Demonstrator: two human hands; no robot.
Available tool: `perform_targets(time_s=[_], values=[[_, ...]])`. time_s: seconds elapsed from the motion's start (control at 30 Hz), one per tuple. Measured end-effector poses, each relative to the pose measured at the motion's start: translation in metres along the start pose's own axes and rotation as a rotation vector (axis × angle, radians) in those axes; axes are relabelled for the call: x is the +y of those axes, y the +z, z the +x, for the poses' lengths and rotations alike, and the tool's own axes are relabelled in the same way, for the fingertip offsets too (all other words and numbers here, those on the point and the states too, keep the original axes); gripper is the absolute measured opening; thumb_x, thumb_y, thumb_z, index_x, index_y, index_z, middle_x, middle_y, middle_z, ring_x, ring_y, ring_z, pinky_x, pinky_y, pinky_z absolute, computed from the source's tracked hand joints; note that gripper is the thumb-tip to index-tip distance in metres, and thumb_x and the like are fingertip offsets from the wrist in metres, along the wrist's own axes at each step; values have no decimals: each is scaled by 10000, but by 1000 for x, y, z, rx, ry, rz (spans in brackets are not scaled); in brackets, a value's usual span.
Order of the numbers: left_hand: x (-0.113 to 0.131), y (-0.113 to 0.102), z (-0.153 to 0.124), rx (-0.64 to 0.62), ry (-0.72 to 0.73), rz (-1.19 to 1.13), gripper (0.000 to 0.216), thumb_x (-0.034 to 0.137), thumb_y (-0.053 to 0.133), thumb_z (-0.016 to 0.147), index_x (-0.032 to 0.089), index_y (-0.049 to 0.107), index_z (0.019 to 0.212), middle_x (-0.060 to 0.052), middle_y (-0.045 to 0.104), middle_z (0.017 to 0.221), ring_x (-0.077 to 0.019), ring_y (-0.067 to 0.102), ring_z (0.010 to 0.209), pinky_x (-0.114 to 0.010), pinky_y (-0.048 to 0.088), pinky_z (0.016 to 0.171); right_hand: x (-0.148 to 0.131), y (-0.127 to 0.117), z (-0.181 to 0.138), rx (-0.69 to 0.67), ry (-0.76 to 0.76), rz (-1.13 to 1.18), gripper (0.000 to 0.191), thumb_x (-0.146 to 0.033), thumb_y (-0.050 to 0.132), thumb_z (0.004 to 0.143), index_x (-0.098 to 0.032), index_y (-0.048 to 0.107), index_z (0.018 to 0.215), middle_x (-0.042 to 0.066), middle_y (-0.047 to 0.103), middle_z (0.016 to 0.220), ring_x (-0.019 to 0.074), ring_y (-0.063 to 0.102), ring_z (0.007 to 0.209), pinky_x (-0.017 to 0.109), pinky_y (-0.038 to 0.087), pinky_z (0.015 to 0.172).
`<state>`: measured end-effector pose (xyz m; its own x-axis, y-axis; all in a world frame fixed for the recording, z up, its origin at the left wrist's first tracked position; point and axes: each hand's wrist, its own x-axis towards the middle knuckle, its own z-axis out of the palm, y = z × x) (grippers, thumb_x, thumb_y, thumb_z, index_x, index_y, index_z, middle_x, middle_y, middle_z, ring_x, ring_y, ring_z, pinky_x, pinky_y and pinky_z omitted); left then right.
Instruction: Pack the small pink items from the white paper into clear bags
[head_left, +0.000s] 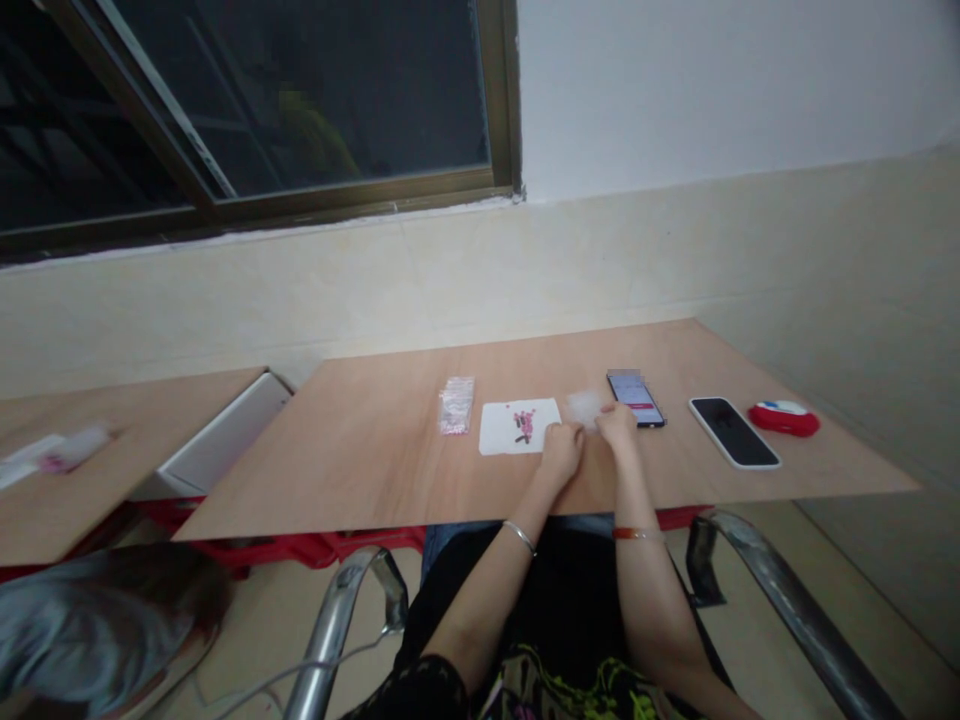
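Head view: your left hand (561, 447) rests on the table (375, 460), fingers curled in at the right edge of the white paper sheet (519, 426), which carries a small pile of pink and dark bits (523, 424). Your right hand (618, 423) sits just beside it, fingers bunched tog. at a clear plastic bag (583, 407); can't tell if they actually pinch it. Stack of small clear bags (457, 404) lies left of the sheet. Lit phone (635, 398) just right of your right hand, dark phone (734, 432) and a red-white item (783, 418) further right.
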<state>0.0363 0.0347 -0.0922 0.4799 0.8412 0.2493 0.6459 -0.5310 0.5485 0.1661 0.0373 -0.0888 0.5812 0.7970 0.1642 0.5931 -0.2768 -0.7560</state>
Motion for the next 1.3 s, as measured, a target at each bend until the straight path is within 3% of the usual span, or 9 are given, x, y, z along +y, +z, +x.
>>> perform_targets(time_s=[0.13, 0.2, 0.27, 0.43, 0.6, 0.83, 1.1, 1.2, 1.3], values=[[1, -15, 1, 185, -99, -310, 209, 166, 491, 804, 131, 672, 903, -97, 693, 909, -171, 632, 823, -289, 469, 781, -21, -9, 0, 75, -15, 191, 362, -314, 485, 760, -77, 594, 1012, 149, 664, 901, 214, 619, 785, 307, 482, 702], [2, -32, 2, 266, -131, -422, 186, 202, 518, 792, 126, 677, 852, -85, 698, 845, -159, 634, 767, -269, 476, 732, -35, -16, -5, 80, -151, 336, 449, -377, 505, 763, -90, 549, 1106, 149, 637, 1012, 212, 606, 861, 327, 478, 766], [2, -52, 2, 320, -151, -496, 187, 249, 538, 781, 123, 676, 792, -73, 695, 781, -151, 632, 714, -247, 475, 670, -47, -22, -13, -26, -316, 414, 457, -397, 531, 759, -134, 549, 1133, 131, 595, 1132, 214, 568, 1001, 352, 441, 879], [-6, -95, -5, 310, -231, -589, 210, 305, 558, 753, 118, 648, 718, -34, 648, 618, -118, 589, 550, -191, 423, 501, -68, -19, -31, -336, -574, 455, 549, -341, 603, 732, -217, 478, 1253, 71, 506, 1292, 200, 460, 1197, 364, 348, 1017], [-11, -117, -8, 288, -204, -573, 132, 241, 585, 707, 119, 625, 674, -19, 622, 589, -103, 567, 526, -174, 396, 481, -79, 1, -37, -303, -609, 423, 720, -294, 723, 600, -204, 461, 1264, 88, 509, 1282, 237, 452, 1205, 397, 343, 1025], [-14, -126, -11, 308, -182, -551, 111, 210, 563, 710, 125, 612, 658, -22, 618, 581, -120, 573, 547, -196, 414, 517, -96, 4, -50, -221, -599, 462, 740, -288, 720, 595, -220, 442, 1278, 82, 528, 1257, 242, 488, 1158, 394, 374, 994], [-19, -134, -12, 438, -147, -475, 291, 376, 509, 805, 130, 637, 716, -45, 650, 680, -136, 596, 642, -218, 434, 601, -97, 4, -52, -108, -573, 522, 572, -369, 710, 631, -182, 558, 1150, 98, 595, 1160, 235, 542, 1077, 377, 413, 949], [-33, -125, -12, 460, -142, -475, 264, 345, 486, 824, 130, 631, 774, -48, 653, 733, -130, 592, 658, -223, 438, 617, -92, 6, -48, -30, -512, 549, 532, -375, 693, 655, -168, 571, 1129, 108, 607, 1145, 239, 555, 1061, 389, 423, 935], [-58, -104, -13, 336, -153, -340, 108, 231, 598, 729, 127, 622, 711, -34, 640, 698, -125, 575, 651, -218, 423, 612, -88, 7, -44, 62, -448, 584, 525, -369, 673, 679, -157, 561, 1146, 113, 602, 1161, 242, 549, 1075, 411, 416, 938]])
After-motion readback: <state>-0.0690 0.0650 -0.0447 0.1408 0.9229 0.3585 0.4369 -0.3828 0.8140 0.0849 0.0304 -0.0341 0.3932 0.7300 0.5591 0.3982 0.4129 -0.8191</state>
